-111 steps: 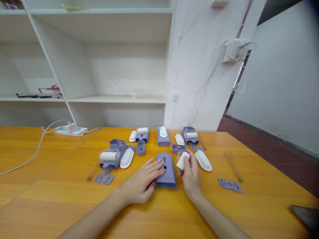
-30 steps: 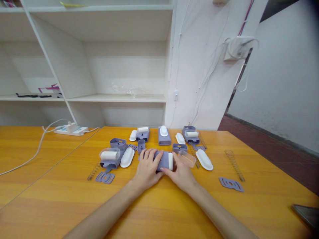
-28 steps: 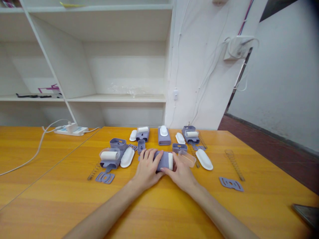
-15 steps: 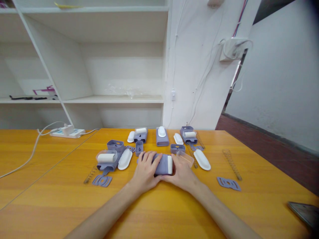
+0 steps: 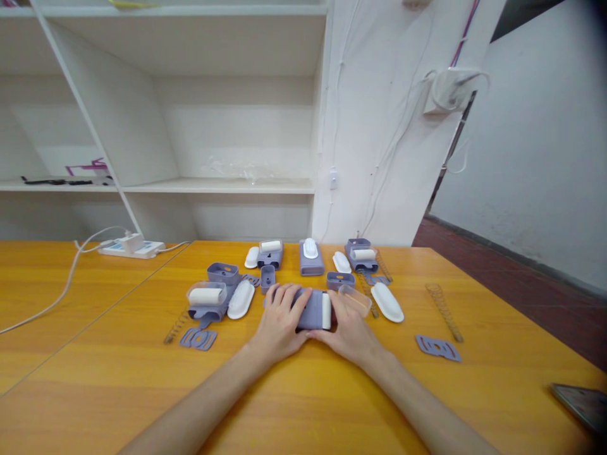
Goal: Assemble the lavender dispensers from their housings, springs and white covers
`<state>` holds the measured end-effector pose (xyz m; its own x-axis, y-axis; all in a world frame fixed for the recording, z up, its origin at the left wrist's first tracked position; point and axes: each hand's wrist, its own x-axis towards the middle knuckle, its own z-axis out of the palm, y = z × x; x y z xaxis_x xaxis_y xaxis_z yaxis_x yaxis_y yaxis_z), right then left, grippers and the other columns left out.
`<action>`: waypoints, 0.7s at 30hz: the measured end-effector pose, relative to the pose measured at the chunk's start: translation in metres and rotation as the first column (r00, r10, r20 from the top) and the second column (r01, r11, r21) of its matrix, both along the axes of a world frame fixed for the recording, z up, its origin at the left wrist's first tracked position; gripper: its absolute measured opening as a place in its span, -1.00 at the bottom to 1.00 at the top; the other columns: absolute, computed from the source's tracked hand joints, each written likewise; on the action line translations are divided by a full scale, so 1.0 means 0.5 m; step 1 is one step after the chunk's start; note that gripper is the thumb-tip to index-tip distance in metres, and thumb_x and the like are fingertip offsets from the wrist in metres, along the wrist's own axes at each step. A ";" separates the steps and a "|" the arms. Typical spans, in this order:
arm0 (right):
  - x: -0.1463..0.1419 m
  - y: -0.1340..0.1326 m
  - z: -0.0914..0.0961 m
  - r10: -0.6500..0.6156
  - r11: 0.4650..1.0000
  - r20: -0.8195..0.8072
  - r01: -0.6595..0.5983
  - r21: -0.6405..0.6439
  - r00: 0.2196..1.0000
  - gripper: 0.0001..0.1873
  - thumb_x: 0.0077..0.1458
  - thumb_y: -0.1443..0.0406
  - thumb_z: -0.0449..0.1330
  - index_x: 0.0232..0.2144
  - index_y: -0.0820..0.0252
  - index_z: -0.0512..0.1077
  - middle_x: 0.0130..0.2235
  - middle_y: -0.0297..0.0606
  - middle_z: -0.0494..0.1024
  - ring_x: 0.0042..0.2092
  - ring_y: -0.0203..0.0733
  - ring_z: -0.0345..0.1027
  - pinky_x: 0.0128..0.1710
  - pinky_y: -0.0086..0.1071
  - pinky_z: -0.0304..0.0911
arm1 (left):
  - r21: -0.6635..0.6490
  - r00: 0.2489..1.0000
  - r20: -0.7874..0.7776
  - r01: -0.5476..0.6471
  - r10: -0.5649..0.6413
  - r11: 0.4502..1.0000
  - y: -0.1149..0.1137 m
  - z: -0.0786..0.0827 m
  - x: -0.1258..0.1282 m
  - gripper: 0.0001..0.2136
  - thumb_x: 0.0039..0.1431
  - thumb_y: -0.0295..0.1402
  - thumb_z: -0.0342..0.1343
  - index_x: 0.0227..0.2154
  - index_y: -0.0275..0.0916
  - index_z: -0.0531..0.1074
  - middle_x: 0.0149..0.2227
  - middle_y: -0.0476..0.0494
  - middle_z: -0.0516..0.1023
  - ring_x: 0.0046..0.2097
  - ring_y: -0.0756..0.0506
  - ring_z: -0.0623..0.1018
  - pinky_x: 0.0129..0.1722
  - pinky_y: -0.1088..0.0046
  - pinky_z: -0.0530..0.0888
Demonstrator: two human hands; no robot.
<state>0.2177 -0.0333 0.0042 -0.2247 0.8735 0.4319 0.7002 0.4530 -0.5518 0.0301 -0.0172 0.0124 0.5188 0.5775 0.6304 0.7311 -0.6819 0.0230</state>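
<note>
Both hands are closed round a grey-purple plastic housing [image 5: 310, 309] with a white roller [image 5: 326, 311] at its right end. My left hand [image 5: 281, 316] grips the left part, fingers over the top and thumb along the near side. At the right end, my right hand [image 5: 349, 325] holds the housing by the roller, its thumb meeting the near edge. Fingers hide parts of the housing. Just behind my right hand lies a clear plastic cover [image 5: 355, 300]. To its right rests a white oval lid [image 5: 387, 302].
Similar housings [image 5: 208, 300] with white rollers stand left and at the back, among white lids [image 5: 241, 299] and open grey-purple boxes [image 5: 340, 280]. On the right lie a coil spring [image 5: 443, 311] and a slotted plate [image 5: 437, 347]. A phone-like dark object [image 5: 581, 401] sits near the right edge.
The camera view has shifted slightly, moving the whole scene a little to the right. Both hands keep their hold on the housing, with almost no visible change in grip.
</note>
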 end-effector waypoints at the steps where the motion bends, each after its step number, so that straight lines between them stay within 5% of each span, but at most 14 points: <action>1: -0.002 -0.001 -0.003 0.006 1.000 -0.015 -0.006 -0.014 1.000 -0.25 -0.17 0.08 0.30 0.03 0.17 0.13 -0.10 -0.10 0.44 -0.07 0.01 0.35 -0.12 -0.17 0.27 | 0.001 1.000 0.003 -0.001 0.001 1.000 0.000 -0.001 0.000 -0.40 -0.02 -0.12 0.09 0.09 -0.23 0.19 0.01 -0.33 0.29 0.05 -0.31 0.25 0.07 -0.01 0.07; 8: -0.017 -0.002 -0.026 0.007 0.998 -0.053 -0.010 -0.065 0.999 -0.10 -0.03 0.11 0.19 0.23 0.13 -0.20 0.18 -0.07 0.16 0.18 -0.03 0.07 0.09 -0.10 0.09 | 0.001 0.999 0.047 -0.027 0.027 1.000 0.001 -0.001 -0.002 -0.41 -0.04 -0.12 0.11 0.07 -0.22 0.22 0.00 -0.31 0.30 0.02 -0.29 0.27 0.05 0.01 0.11; 12: -0.018 -0.002 -0.020 -0.038 0.996 0.014 0.037 0.082 0.999 -0.17 0.02 0.11 0.14 0.22 0.22 -0.14 0.12 -0.03 0.25 0.14 -0.01 0.11 0.08 -0.10 0.08 | -0.009 0.997 0.065 -0.050 0.050 0.999 0.000 0.002 0.001 -0.43 -0.03 -0.12 0.11 0.06 -0.22 0.23 0.00 -0.28 0.31 0.02 -0.26 0.28 0.06 0.05 0.12; 14: -0.015 -0.003 -0.010 -0.167 0.964 0.035 0.156 0.214 0.985 -0.36 0.10 0.16 0.04 0.18 0.25 0.00 0.06 -0.02 0.32 0.09 0.00 0.15 0.07 -0.07 0.05 | -0.019 0.995 0.073 -0.064 0.065 0.998 -0.002 0.004 0.002 -0.41 -0.03 -0.05 0.10 0.06 -0.22 0.23 -0.01 -0.28 0.31 0.00 -0.26 0.30 0.06 0.06 0.13; 18: -0.003 -0.002 0.000 -0.517 0.804 0.024 0.476 0.357 0.856 -0.54 0.13 0.27 -0.04 0.08 0.30 0.17 0.06 0.03 0.31 0.12 0.09 0.07 0.07 0.04 -0.09 | -0.029 0.990 0.093 -0.101 0.104 0.994 -0.003 0.008 0.000 -0.36 -0.05 0.03 0.09 0.06 -0.23 0.22 -0.01 -0.29 0.32 0.00 -0.27 0.30 0.00 0.10 0.18; 21: 0.004 -0.002 -0.004 -0.552 0.788 0.045 0.503 0.355 0.833 -0.60 0.12 0.30 -0.03 0.02 0.29 0.25 -0.08 -0.01 0.44 0.01 0.05 0.20 0.08 0.07 -0.17 | -0.023 0.987 0.111 -0.116 0.118 0.993 -0.003 0.008 -0.001 -0.37 -0.04 0.04 0.09 0.04 -0.24 0.23 -0.03 -0.29 0.34 -0.02 -0.26 0.32 -0.03 0.13 0.21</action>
